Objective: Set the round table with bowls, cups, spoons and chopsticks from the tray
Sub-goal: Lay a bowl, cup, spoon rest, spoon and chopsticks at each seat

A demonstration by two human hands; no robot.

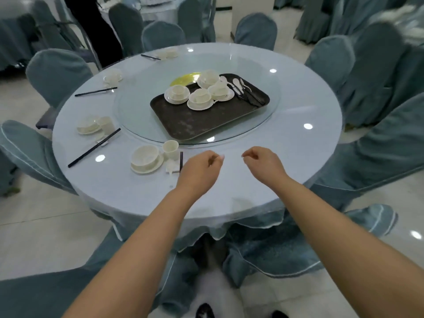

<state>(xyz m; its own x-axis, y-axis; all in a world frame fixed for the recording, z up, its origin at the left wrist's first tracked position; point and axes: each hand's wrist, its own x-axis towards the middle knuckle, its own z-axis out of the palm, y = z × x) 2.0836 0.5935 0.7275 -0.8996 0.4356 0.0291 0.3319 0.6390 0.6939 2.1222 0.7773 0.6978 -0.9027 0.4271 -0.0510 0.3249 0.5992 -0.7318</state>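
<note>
A dark tray (197,121) sits on the glass turntable (137,111) of the round table (298,157). At its far end stand several white bowl-and-saucer sets (199,98), white spoons (237,84) and dark chopsticks (254,97). The nearest place setting has a bowl on a saucer (145,158), a cup (171,149), a spoon (171,167) and chopsticks (181,160). My left hand (202,168) hovers just right of it, fingers loosely curled, holding nothing. My right hand (262,162) hovers beside it, likewise curled and holding nothing.
More place settings with bowls, cups and chopsticks lie along the left rim (94,126) and far side (165,53). Chairs in blue-grey covers (57,72) ring the table. A person in dark clothes (96,26) stands at the far left.
</note>
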